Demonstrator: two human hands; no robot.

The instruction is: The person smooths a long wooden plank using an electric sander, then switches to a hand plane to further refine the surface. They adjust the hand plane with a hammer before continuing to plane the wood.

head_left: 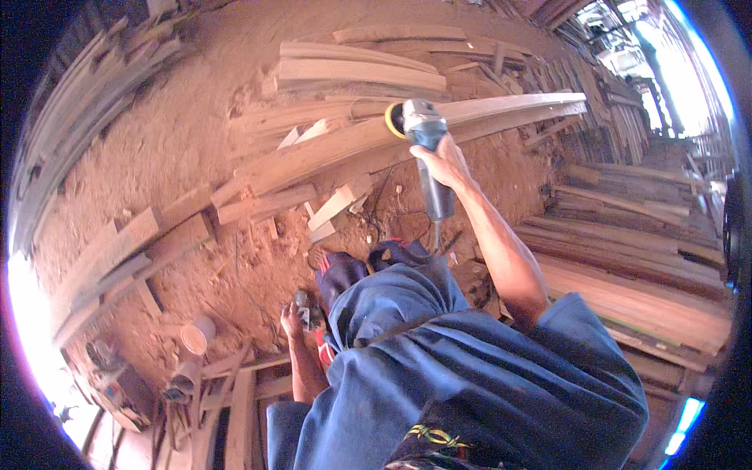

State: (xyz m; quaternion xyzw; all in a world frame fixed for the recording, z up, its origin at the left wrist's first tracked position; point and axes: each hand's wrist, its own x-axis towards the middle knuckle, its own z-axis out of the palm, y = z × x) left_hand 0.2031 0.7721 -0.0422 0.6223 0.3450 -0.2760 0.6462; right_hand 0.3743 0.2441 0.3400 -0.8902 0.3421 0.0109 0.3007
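Angle grinder (427, 149): your right hand (442, 163) wraps its body, grip closed, pressing the yellow disc (392, 120) against the long plank (329, 153) lying across stacked boards. Your left hand (296, 319), lower down, clasps a small dark tool (307, 307) near the sawdust floor (180, 141).

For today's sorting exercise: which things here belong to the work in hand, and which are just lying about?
In use:
right hand
angle grinder
long plank under its disc
left hand on a small dark tool

Lying about:
stacked boards
offcuts
white tub
sawdust floor
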